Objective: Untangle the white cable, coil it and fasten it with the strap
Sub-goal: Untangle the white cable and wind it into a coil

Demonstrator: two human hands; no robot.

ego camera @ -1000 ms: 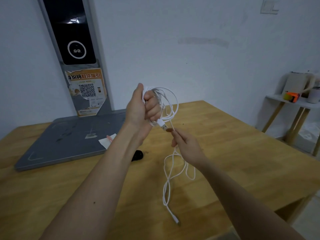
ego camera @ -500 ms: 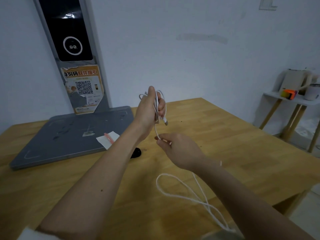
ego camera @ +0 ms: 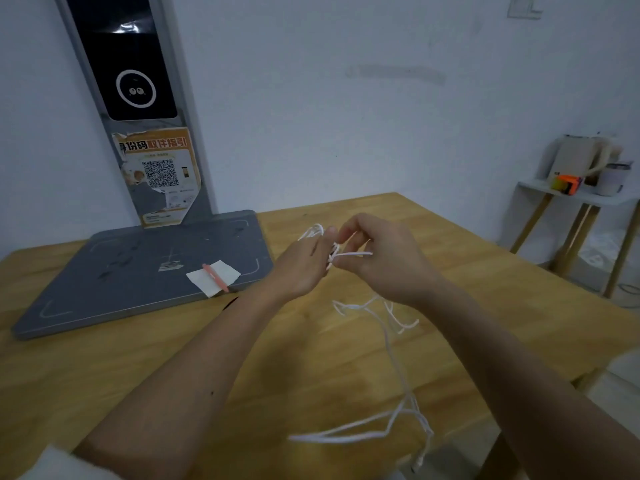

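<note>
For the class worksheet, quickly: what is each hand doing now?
Left hand: grips the white cable.
Right hand: fingers pinch the same cable.

Two bare forearms reach into the head view from the lower edge, both uncovered from the hands back almost to the elbows. The left hand (ego camera: 304,268) and the right hand (ego camera: 384,261) wear no gloves, rings, watches or bands that can be made out. At the bottom left corner a pale, whitish sleeve (ego camera: 59,462) with a soft, slightly fuzzy edge covers the left arm near the elbow. A small dark spot marks the inner side of the left forearm. The right arm runs bare out of the lower right of the view.
</note>
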